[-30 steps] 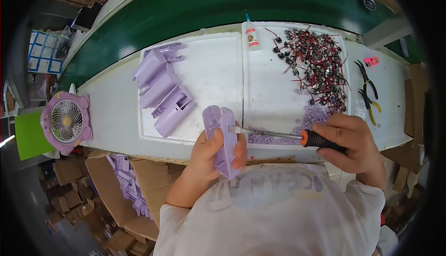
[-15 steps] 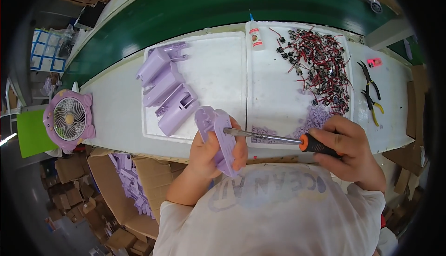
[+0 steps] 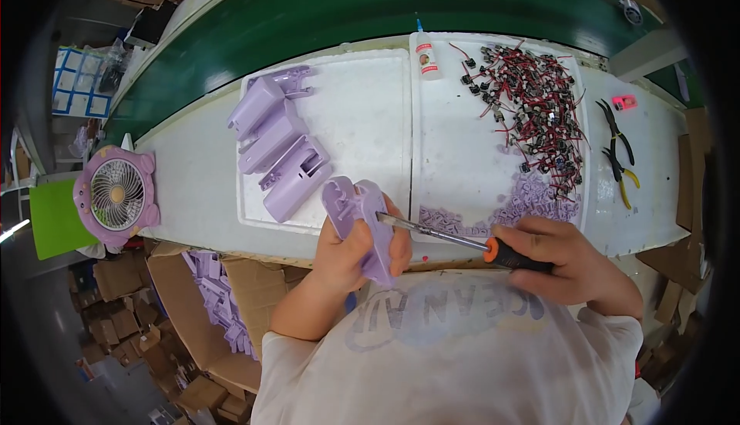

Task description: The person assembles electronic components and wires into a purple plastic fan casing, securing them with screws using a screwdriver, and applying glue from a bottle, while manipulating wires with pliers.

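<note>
My left hand (image 3: 344, 259) is closed around a lilac plastic housing (image 3: 377, 249), its hollow side facing up, held above the table's near edge. In my right hand (image 3: 566, 259) is a screwdriver (image 3: 509, 256) with a black and orange handle. Its metal shaft points left, and the tip meets the inside of the housing near its upper part; what exactly the tip touches is too small to tell. Close beyond my hands lie several more lilac housings (image 3: 297, 178) on the left white foam board (image 3: 362, 116). Small lilac parts (image 3: 532, 201) lie in a heap near my right hand.
Small switches with red and black wires (image 3: 532, 109) are piled on the right board. Beside them stand a white glue bottle (image 3: 425, 55) and pliers (image 3: 615, 155). A pink fan (image 3: 117, 193) sits at the left table end; a cardboard box (image 3: 250, 301) of lilac parts stands below.
My right hand and the screwdriver handle have moved left and slightly down. The screwdriver's tip has shifted slightly right along the housing, which remains in my left hand.
</note>
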### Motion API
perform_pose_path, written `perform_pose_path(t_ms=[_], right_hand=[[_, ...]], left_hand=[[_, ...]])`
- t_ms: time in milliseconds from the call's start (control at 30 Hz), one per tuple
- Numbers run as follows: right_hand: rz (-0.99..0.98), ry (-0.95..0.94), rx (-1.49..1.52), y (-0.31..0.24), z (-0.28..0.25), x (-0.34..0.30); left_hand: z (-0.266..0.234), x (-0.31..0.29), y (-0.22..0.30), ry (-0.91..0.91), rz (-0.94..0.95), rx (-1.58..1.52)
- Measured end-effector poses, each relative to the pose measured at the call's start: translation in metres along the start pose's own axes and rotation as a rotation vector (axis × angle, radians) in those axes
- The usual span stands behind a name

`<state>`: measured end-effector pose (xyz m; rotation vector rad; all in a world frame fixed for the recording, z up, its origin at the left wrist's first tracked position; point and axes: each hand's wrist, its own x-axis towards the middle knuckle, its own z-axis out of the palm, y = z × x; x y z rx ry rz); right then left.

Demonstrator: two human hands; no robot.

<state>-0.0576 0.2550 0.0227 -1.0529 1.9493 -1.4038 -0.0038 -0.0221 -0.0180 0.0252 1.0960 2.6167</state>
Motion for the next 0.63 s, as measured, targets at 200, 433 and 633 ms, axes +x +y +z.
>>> perform_pose_path(t_ms=[200, 433, 633], right_hand=[[0.004, 0.067, -0.07, 0.0, 0.012, 0.0], [0.027, 0.029, -0.128, -0.013, 0.008, 0.007], [0.029, 0.001, -0.176, -0.013, 0.008, 0.01]], left_hand=[[-0.002, -0.002, 0.001, 0.065, 0.022, 0.191], [0.002, -0.005, 0.021, 0.137, 0.0, 0.376], [-0.003, -0.002, 0.051, 0.044, -0.055, 0.655]])
